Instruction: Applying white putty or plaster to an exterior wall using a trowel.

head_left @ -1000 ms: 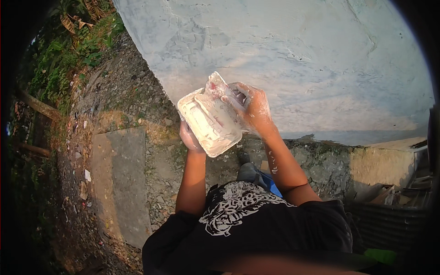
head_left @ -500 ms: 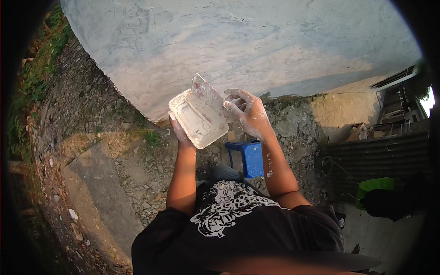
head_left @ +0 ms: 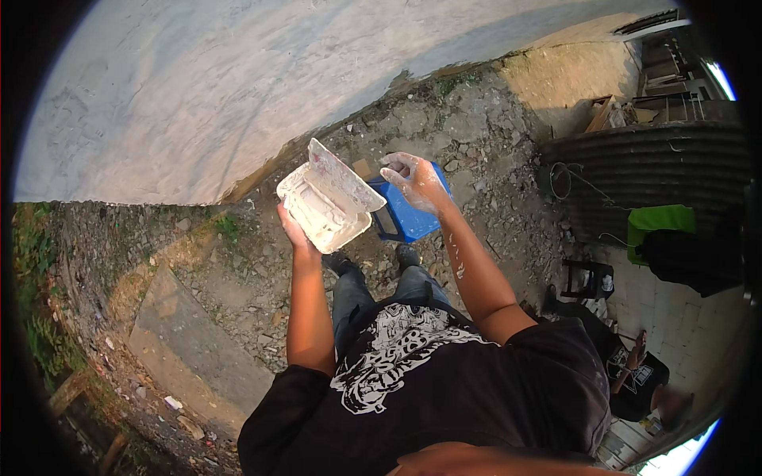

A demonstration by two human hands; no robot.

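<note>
My left hand (head_left: 294, 228) grips a white tray-like container (head_left: 327, 239) by its left side. Pale, pasty material coats the inside of the container. A flat, whitish plate (head_left: 343, 176) rises from its right side; I cannot tell whether it is a lid or a loose scraper. My right hand (head_left: 418, 184), smeared with white paste, hovers to the right of the plate, apart from it. Its fingers are loosely bent, with nothing seen between them. White splashes mark my right forearm.
A pale plastered wall (head_left: 182, 95) spans the upper left. Behind my right hand stands a blue plastic stool (head_left: 409, 218) on rubble ground. A flat slab (head_left: 190, 341) lies left. At right are corrugated sheeting (head_left: 643, 163), a green item (head_left: 659, 226) and another person (head_left: 635, 377).
My view has swung to the right, bringing my feet and another person into view. My right hand has moved a little away from the container, which stays in my left hand.
</note>
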